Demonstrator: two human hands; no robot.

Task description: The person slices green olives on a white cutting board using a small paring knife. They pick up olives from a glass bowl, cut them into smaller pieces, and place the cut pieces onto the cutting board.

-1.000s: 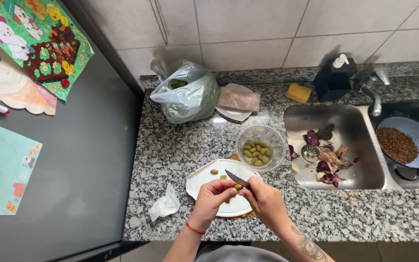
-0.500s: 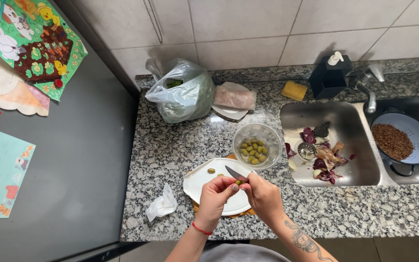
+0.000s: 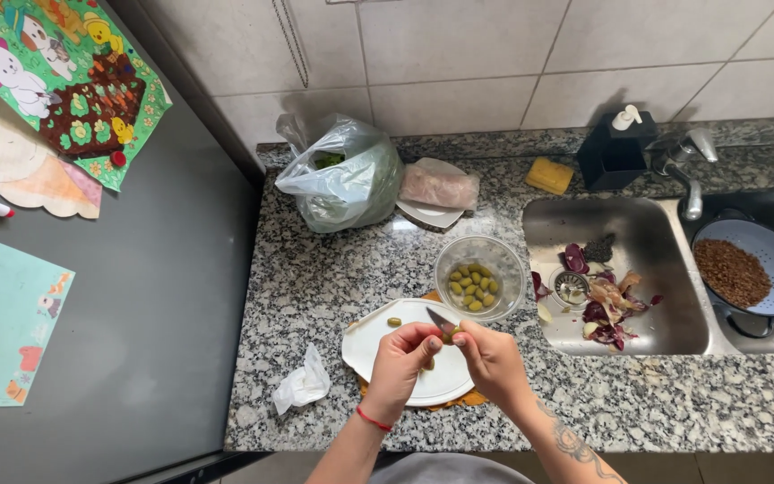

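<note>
**Olive cut over a white plate at the front edge of the counter**

One speckled granite counter (image 3: pixel 333 278) is seen, with one steel sink (image 3: pixel 665 269) set into its right part, where purple vegetable scraps lie around the drain. One knotted plastic bag (image 3: pixel 342 175) of greens is set near the back edge. One white plate (image 3: pixel 378 345) rests at the front edge, and one clear glass bowl (image 3: pixel 479 276) is placed just behind it (roughly a dozen green olives are held inside; an exact count cannot be made). One crumpled tissue (image 3: pixel 302 384) lies left of the plate.

Two hands are held over the plate. A small knife (image 3: pixel 442 321) is gripped in the closed right hand (image 3: pixel 494 358). One olive (image 3: pixel 449 336), small and yellow-green, is pinched in the closed fingers of the left hand (image 3: pixel 400 363), mostly hidden, with the blade against it. One more olive (image 3: pixel 394 322) lies alone on the plate's back rim.
</note>
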